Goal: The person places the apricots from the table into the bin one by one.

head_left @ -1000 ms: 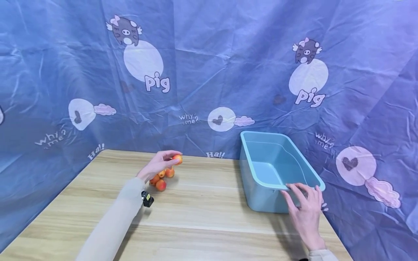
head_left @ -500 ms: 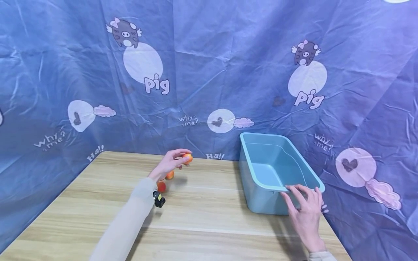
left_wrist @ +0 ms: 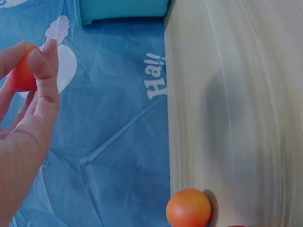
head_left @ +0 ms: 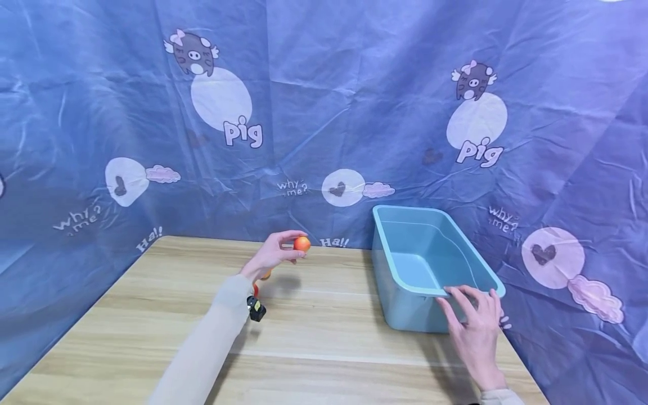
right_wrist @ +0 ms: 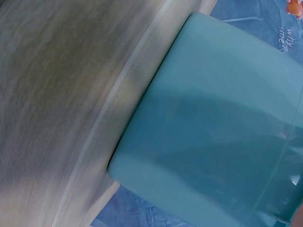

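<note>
Held up over the back of the table, a small round orange-red fruit [head_left: 302,243] is pinched between the thumb and fingers of my left hand [head_left: 273,253]. The left wrist view shows that same fruit [left_wrist: 22,75] in the fingertips. Below the wrist, an orange fruit [head_left: 266,274] and a red one [head_left: 255,290] lie partly hidden by the arm. My right hand [head_left: 476,334] grips the near rim of a blue plastic bin [head_left: 387,264], thumb outside and fingers over the edge. Only a sliver of that hand shows in the right wrist view.
The bin stands at the right back of the wooden table [head_left: 314,349], its open top facing up and its visible floor bare. A blue printed cloth [head_left: 304,112] hangs close behind the table and along its sides. A small black device [head_left: 256,309] sits on the left wrist.
My left hand has carried the fruit rightward from the group of fruits toward the bin. The forearm now covers more of that group. My right hand stays on the bin's rim.
</note>
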The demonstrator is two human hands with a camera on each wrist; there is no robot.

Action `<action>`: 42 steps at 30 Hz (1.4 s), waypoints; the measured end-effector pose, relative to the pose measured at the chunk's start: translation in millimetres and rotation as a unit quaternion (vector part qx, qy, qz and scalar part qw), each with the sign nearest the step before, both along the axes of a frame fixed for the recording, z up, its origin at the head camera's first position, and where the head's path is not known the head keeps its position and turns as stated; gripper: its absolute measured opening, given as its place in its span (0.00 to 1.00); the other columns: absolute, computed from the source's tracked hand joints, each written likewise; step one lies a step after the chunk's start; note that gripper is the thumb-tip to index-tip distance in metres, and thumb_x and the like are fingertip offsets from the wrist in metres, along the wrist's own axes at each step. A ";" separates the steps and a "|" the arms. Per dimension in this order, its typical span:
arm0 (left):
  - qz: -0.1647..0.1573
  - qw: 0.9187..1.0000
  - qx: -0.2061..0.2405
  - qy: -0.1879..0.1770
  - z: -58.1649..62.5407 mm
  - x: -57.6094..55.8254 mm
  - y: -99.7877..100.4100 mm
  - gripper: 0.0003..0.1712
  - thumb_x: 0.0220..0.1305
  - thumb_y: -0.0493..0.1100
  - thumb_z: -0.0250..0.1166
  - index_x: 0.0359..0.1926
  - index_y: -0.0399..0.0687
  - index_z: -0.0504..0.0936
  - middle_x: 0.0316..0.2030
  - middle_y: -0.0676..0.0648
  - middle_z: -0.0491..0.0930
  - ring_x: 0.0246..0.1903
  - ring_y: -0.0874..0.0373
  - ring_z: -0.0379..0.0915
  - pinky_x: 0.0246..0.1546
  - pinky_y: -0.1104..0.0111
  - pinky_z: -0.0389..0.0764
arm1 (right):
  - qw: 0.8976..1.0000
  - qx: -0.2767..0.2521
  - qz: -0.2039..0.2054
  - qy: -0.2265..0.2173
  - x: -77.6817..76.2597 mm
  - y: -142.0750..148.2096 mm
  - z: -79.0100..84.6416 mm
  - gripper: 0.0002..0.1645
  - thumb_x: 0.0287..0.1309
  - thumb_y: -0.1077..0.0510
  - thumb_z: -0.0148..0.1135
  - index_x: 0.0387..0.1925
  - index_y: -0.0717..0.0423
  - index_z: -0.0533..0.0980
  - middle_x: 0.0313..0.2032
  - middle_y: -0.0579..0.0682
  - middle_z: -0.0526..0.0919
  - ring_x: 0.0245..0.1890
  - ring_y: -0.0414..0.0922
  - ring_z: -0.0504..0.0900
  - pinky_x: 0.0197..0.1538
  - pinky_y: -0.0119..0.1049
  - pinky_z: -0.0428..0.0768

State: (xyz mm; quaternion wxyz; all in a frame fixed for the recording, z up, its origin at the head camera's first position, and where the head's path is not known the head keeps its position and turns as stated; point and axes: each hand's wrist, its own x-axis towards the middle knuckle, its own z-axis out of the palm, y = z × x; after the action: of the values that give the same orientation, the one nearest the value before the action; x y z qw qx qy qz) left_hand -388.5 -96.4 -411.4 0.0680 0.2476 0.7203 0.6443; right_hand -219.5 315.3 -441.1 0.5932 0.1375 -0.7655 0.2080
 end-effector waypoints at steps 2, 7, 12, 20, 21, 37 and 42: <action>-0.012 1.000 0.007 -0.006 -0.8 1.4 3.8 0.29 0.57 0.32 0.70 0.61 0.43 0.76 0.51 0.38 0.82 0.39 0.48 0.85 0.39 0.57 0.84 | 1.000 0.002 0.000 -0.003 0.2 0.7 0.8 0.30 0.60 0.36 0.61 0.36 0.60 0.84 0.37 0.61 0.81 0.41 0.60 0.73 0.67 0.66 0.55; -0.026 1.000 0.013 -0.006 -0.5 4.5 12.7 0.29 0.56 0.32 0.71 0.60 0.40 0.76 0.50 0.39 0.83 0.42 0.48 0.84 0.40 0.61 0.85 | 1.000 0.006 0.000 -0.006 1.0 1.0 1.0 0.30 0.60 0.36 0.61 0.37 0.60 0.84 0.37 0.61 0.81 0.41 0.61 0.73 0.68 0.64 0.55; -0.019 1.000 -0.008 0.019 5.7 3.9 24.2 0.27 0.55 0.37 0.73 0.56 0.40 0.79 0.46 0.44 0.85 0.42 0.58 0.82 0.40 0.67 0.83 | 1.000 0.006 -0.003 -0.007 2.7 1.5 1.4 0.30 0.61 0.36 0.60 0.37 0.60 0.84 0.37 0.61 0.81 0.41 0.60 0.73 0.68 0.65 0.55; -0.039 0.998 0.000 0.041 17.6 3.9 46.8 0.23 0.54 0.36 0.74 0.52 0.40 0.82 0.44 0.45 0.86 0.44 0.59 0.82 0.46 0.69 0.82 | 1.000 0.005 -0.002 -0.006 2.3 0.7 0.1 0.30 0.61 0.36 0.60 0.37 0.61 0.84 0.37 0.61 0.81 0.41 0.60 0.73 0.67 0.65 0.55; -0.040 0.998 0.001 0.041 18.2 3.7 50.0 0.23 0.54 0.36 0.74 0.52 0.40 0.82 0.44 0.45 0.86 0.43 0.59 0.82 0.46 0.69 0.81 | 1.000 0.004 -0.003 -0.004 2.1 0.6 -0.2 0.30 0.61 0.36 0.60 0.37 0.61 0.84 0.37 0.61 0.81 0.41 0.60 0.73 0.67 0.65 0.55; -0.030 0.996 0.016 0.085 20.4 9.2 106.0 0.21 0.51 0.37 0.76 0.48 0.43 0.83 0.42 0.44 0.86 0.42 0.60 0.81 0.44 0.70 0.79 | 1.000 0.006 -0.008 0.003 1.1 1.2 -2.0 0.30 0.61 0.36 0.60 0.36 0.60 0.84 0.37 0.62 0.81 0.40 0.60 0.73 0.68 0.64 0.55; -0.015 0.998 0.011 0.066 18.9 12.2 121.9 0.22 0.50 0.40 0.77 0.47 0.46 0.82 0.41 0.47 0.86 0.42 0.62 0.80 0.42 0.70 0.78 | 1.000 0.006 -0.007 0.003 0.2 0.5 -1.8 0.30 0.61 0.36 0.60 0.37 0.60 0.84 0.37 0.62 0.81 0.41 0.60 0.73 0.68 0.64 0.55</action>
State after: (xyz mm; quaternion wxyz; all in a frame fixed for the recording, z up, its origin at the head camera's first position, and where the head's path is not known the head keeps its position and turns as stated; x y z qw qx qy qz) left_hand -376.4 25.5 -392.5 0.0269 0.3008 0.7125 0.6334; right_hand -219.3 315.8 -443.0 0.5958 0.1361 -0.7662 0.1984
